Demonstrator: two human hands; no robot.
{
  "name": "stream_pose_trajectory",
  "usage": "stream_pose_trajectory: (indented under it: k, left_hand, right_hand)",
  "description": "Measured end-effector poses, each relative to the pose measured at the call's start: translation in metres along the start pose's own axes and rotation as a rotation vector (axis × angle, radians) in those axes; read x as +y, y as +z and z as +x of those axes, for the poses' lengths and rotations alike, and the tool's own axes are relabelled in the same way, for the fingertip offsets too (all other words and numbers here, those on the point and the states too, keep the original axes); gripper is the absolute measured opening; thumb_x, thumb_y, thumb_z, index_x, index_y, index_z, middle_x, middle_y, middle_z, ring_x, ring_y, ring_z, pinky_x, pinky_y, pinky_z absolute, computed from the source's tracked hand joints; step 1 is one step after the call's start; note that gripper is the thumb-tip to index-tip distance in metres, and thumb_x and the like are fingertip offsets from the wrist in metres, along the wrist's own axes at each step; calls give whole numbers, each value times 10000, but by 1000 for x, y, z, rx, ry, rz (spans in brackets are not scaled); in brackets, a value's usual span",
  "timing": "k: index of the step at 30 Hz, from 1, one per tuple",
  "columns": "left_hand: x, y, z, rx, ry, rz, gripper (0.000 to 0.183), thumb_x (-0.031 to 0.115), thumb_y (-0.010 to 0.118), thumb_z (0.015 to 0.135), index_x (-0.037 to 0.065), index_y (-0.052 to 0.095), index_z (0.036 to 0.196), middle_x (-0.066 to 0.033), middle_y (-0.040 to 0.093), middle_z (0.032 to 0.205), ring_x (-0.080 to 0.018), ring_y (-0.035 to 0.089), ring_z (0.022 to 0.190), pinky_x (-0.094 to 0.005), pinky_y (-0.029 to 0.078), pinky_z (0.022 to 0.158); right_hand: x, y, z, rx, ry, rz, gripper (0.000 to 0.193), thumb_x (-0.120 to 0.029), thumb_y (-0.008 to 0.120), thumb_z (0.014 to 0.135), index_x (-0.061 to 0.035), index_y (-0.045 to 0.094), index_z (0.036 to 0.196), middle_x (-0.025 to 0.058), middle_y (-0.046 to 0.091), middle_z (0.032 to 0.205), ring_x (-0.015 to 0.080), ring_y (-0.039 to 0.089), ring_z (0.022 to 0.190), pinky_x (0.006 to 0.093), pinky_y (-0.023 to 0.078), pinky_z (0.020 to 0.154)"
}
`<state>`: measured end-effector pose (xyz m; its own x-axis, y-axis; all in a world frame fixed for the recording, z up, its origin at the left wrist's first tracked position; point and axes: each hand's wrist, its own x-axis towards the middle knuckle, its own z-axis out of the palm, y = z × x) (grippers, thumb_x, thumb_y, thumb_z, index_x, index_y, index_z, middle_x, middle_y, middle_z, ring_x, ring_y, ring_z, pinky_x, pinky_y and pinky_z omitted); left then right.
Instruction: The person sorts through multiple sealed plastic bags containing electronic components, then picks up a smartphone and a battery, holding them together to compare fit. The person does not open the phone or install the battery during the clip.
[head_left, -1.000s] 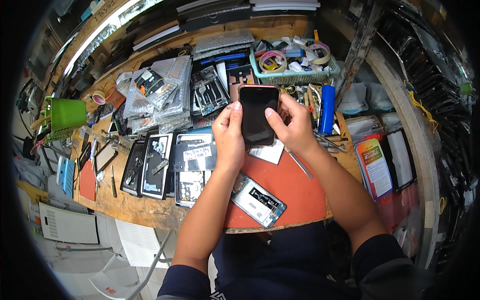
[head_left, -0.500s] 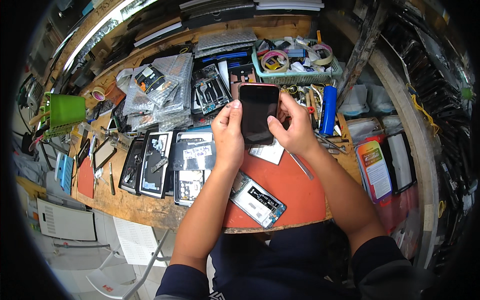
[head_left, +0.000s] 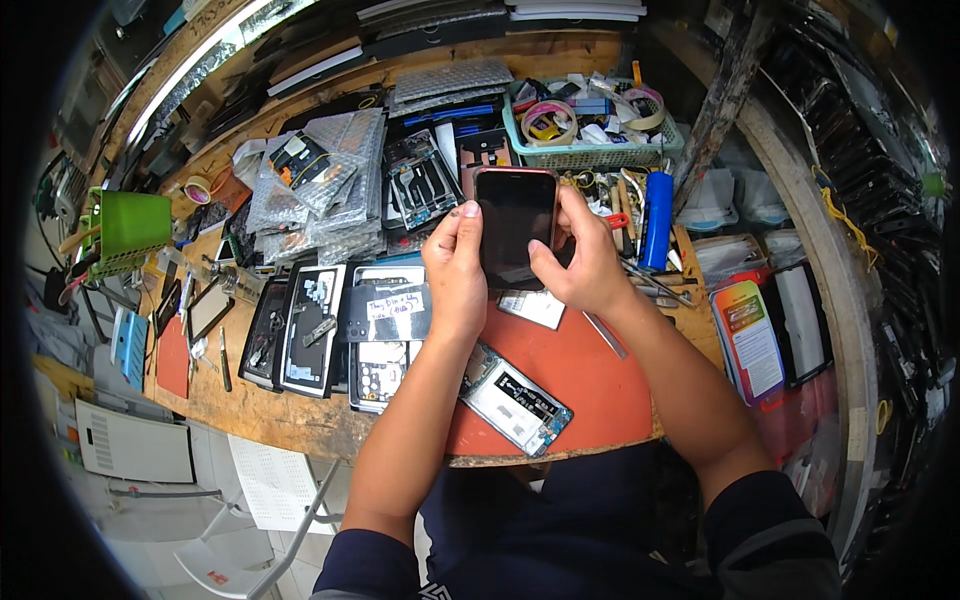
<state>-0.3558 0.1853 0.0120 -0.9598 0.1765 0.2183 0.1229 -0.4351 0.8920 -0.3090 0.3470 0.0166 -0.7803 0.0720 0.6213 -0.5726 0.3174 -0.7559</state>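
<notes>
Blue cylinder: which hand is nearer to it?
Right. The right hand, on the right side of the phone, is left of the blue cylinder; the left hand is farther left, across the phone.

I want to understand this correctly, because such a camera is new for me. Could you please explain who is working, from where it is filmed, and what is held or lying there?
There is no robot, only a person's bare left hand and right hand. Every picture comes from one wide camera worn on the person's head, looking down, so straight edges bend toward the rim. Both hands hold a dark-screened phone. Nearer the person, on a red mat on the wooden workbench, lies an opened phone with its inner parts showing. Further back are bubble-wrap packets on the left and a pale green basket on the right.
</notes>
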Motion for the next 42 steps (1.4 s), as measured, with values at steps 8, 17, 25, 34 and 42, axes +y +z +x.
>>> stream_pose_trajectory:
  k: [8, 17, 25, 34, 42]
  left_hand:
    - [-4, -1, -1, 18, 7, 29, 234, 201, 567, 1074, -5, 676, 1098, -48, 703, 1049, -94, 646, 907, -238, 523, 809]
    - [-3, 0, -2, 4, -12, 7, 249, 210, 563, 1077, -10, 678, 1095, -46, 708, 1034, -90, 644, 905, -240, 519, 817]
    - [-3, 0, -2, 10, -10, -6, 248, 208, 566, 1074, -14, 672, 1113, -55, 706, 1050, -99, 654, 924, -245, 525, 835]
    - [-3, 0, -3, 7, -10, -29, 243, 206, 567, 1074, -12, 670, 1094, -64, 706, 1069, -111, 658, 936, -251, 529, 847]
    - [-4, -2, -2, 4, -18, -5, 243, 206, 569, 1073, -12, 672, 1102, -64, 707, 1063, -111, 657, 938, -251, 528, 850]
  right_hand:
    - [-4, 3, -2, 11, 74, 1, 417, -50, 703, 817, 17, 534, 1192, 138, 702, 870, 219, 724, 775, 340, 570, 696]
    - [-5, 0, -2, -3, 67, 0, 405, -29, 673, 806, 22, 527, 1181, 161, 702, 907, 231, 725, 804, 345, 570, 720]
    - [-3, 0, -2, -11, 75, 21, 395, -25, 666, 818, 17, 520, 1182, 136, 688, 915, 188, 684, 802, 319, 541, 710]
    - [0, 1, -1, 14, 52, 2, 387, -55, 706, 816, 10, 549, 1164, 156, 706, 902, 239, 727, 796, 346, 568, 707]
    - [-4, 1, -2, 7, 127, 4, 399, -70, 718, 822, 10, 544, 1173, 157, 709, 899, 237, 732, 796, 348, 570, 705]
